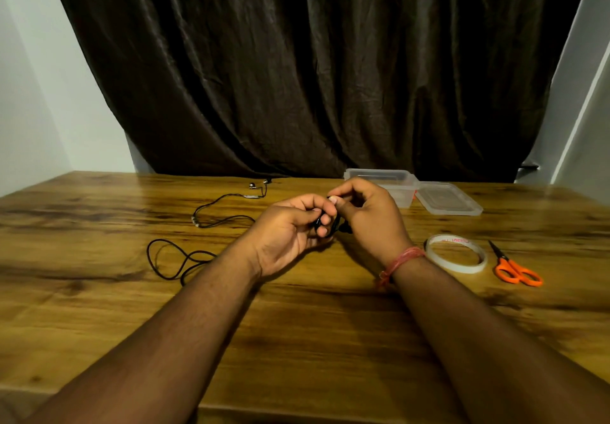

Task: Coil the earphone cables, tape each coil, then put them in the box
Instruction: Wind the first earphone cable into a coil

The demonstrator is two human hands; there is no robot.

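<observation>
Head view: my left hand point(290, 232) and right hand point(369, 215) both pinch the black earphone cable point(334, 222) above mid-table; it trails left in loose loops. Light, limp, springy, so I'd grip the coil's crossing.

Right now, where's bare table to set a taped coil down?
Bare wood: the near strip between the forearms and the table's front edge, and the far-left corner beyond the loose black earphone cable. Crowded: right side, with the white tape roll, orange-handled scissors, clear plastic box and its lid.
</observation>
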